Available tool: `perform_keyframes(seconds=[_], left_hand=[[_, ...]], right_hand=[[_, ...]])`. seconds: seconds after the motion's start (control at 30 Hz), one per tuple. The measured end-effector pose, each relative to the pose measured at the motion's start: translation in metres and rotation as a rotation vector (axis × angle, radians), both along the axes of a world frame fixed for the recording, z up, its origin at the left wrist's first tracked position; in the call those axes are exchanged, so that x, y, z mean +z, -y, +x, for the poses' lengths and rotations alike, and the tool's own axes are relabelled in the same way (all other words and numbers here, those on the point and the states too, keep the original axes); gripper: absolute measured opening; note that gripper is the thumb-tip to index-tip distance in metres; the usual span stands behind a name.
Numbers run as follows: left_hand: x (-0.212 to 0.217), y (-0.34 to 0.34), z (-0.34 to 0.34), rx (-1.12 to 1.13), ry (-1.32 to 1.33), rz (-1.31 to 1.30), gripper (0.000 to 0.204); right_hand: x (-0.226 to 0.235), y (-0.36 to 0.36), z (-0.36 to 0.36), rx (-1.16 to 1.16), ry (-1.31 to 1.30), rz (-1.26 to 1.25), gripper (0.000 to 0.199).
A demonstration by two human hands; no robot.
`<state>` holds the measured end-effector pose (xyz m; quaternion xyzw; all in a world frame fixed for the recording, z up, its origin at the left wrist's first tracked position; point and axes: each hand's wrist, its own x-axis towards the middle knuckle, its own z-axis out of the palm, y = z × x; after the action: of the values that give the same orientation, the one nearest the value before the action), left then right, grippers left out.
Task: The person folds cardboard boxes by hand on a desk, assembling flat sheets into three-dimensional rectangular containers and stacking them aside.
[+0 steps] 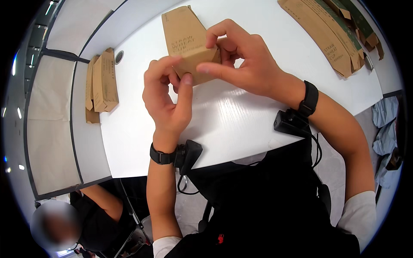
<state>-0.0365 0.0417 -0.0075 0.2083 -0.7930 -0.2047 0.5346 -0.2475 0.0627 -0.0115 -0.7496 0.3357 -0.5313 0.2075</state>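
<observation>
A brown cardboard box [183, 28] lies on the white table with its near end toward me. My left hand [170, 96] is at the box's near left corner, fingers curled and thumb tip against the near end. My right hand [247, 64] grips the near right corner, its index finger bent over the top edge and its thumb on the near end. Both hands are closed on the box. My fingers partly hide the near end, so I cannot make out how its flaps lie.
Two brown boxes [105, 81] stand at the left against the partition [88, 137]. Several flattened cartons [325, 38] are stacked at the far right, near torn-looking cardboard pieces [365, 32]. A round cable hole [119, 57] is set in the table [241, 124]. Another person [92, 215] sits at lower left.
</observation>
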Motion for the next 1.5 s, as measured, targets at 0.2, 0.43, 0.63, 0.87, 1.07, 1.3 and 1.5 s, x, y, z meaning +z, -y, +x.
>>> perform_keyframes(seconds=[0.2, 0.43, 0.63, 0.87, 1.07, 1.3, 1.5], left_hand=[[0.001, -0.002, 0.0, 0.03, 0.068, 0.033, 0.053], [-0.001, 0.001, -0.002, 0.045, 0.081, 0.036, 0.056], [-0.001, 0.0, -0.004, 0.082, 0.083, 0.004, 0.056], [-0.001, 0.0, -0.006, 0.099, 0.095, -0.001, 0.058], [-0.003, 0.003, -0.008, 0.086, 0.084, -0.01, 0.059], [-0.001, 0.002, -0.009, 0.065, 0.092, 0.014, 0.058], [-0.002, 0.001, -0.009, 0.055, 0.092, 0.03, 0.058]], right_hand=[[-0.002, 0.0, 0.003, -0.077, 0.029, -0.06, 0.032], [-0.006, 0.0, 0.006, -0.129, 0.065, -0.111, 0.029], [-0.008, -0.002, 0.011, -0.173, 0.084, -0.081, 0.028], [-0.01, -0.002, 0.014, -0.213, 0.112, -0.093, 0.027], [-0.01, -0.001, 0.014, -0.225, 0.131, -0.086, 0.026], [-0.01, 0.0, 0.013, -0.268, 0.082, -0.159, 0.026], [-0.007, -0.001, 0.012, -0.264, 0.095, -0.12, 0.026]])
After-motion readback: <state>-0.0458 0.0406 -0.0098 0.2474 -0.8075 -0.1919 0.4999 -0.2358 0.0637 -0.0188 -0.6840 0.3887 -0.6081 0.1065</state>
